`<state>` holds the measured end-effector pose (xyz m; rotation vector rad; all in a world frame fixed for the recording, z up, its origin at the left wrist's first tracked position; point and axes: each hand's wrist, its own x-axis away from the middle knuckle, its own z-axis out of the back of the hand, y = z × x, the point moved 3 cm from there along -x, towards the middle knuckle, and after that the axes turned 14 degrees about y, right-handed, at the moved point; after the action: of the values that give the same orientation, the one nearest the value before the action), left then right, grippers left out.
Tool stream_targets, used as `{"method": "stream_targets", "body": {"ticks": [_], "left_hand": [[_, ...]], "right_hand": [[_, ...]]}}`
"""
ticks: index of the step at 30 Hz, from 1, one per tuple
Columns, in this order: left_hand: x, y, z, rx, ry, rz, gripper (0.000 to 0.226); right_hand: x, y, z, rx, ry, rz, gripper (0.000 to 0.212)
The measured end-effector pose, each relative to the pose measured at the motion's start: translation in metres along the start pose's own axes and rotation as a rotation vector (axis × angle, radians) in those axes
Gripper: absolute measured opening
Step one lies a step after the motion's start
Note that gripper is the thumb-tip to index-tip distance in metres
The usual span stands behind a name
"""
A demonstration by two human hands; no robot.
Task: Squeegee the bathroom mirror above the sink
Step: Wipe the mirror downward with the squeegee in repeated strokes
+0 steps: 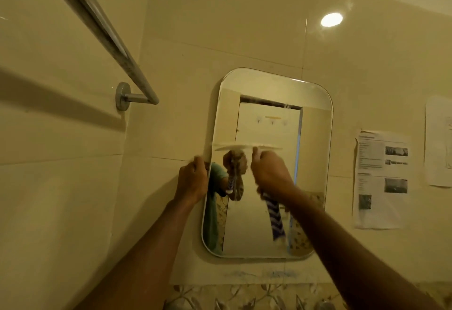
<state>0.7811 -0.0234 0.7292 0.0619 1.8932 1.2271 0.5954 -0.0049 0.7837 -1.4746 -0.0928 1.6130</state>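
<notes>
I am holding the squeegee (249, 147) in my right hand (270, 175), fingers wrapped tight around its handle, whose blue-and-white striped end is sticking out below my wrist. The pale blade is lying level across the mirror (315, 119), roughly at mid-height on its left half, and it seems to be touching the glass, though the blur makes that hard to settle. My thumb is pointing up just under the blade. My left hand (193, 179) is gripping the left edge of the mirror, fingers curled around the rim just below the blade's left tip. The mirror is a rounded rectangle hanging on the cream tiled wall (220, 28), and in it I am seeing my own fist and the striped handle reflected, along with a pale door. A chrome towel rail (102, 31) is running along the wall up to my left, well apart from the mirror. To the right of the mirror, a printed sheet (381, 180) with text and small photos is sticking to the tiles, with another pale sheet (439, 141) beside it. A round glare (331, 19) is shining on the tile above.
</notes>
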Motion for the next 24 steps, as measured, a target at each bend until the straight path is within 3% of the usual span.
{"method": "stream_targets", "body": {"ticks": [5, 10, 17, 24], "left_hand": [[-0.005, -0.001, 0.003, 0.097, -0.069, 0.157, 0.06], [-0.012, 0.0, 0.006, 0.119, -0.175, 0.236, 0.068], [-0.008, 0.003, 0.008, 0.127, -0.177, 0.26, 0.065], [-0.01, 0.0, 0.007, 0.141, -0.181, 0.248, 0.064]], "right_hand": [[-0.047, -0.026, 0.025, -0.029, 0.113, 0.07, 0.041], [0.002, 0.019, -0.007, 0.048, 0.098, 0.041, 0.049], [0.067, 0.055, -0.023, 0.126, -0.067, 0.034, 0.043], [0.019, 0.022, -0.01, 0.047, 0.138, 0.099, 0.046]]}}
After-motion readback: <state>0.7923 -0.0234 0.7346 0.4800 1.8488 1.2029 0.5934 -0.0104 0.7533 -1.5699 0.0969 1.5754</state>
